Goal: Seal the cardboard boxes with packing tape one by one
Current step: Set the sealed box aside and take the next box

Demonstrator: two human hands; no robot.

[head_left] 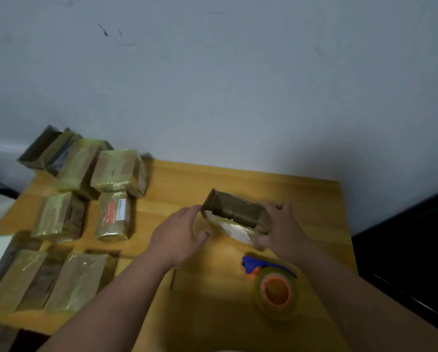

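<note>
The small brown cardboard box (235, 217), mid-table, is clamped at its right end by the curled fingers of the right hand (281, 224), while the left hand (179, 235) touches its left end, apparently with loose, parted fingers. Held so unevenly, it could twist, leaving tape from the orange-cored roll on the blue dispenser (274, 285) creased. The yellow wooden table (302, 199) is set against a grey wall (213, 72), with taped brown parcels (85, 199) piled at its left.

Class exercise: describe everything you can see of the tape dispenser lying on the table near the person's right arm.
The tape dispenser lies on the yellow wooden table, near the front, just inside the right forearm. It has a blue plastic body with an orange part and carries a roll of clear, yellowish packing tape around an orange core that faces the camera. Neither hand touches it; both are on the small cardboard box farther back. The picture is blurred, so its blade and handle cannot be made out.
</note>
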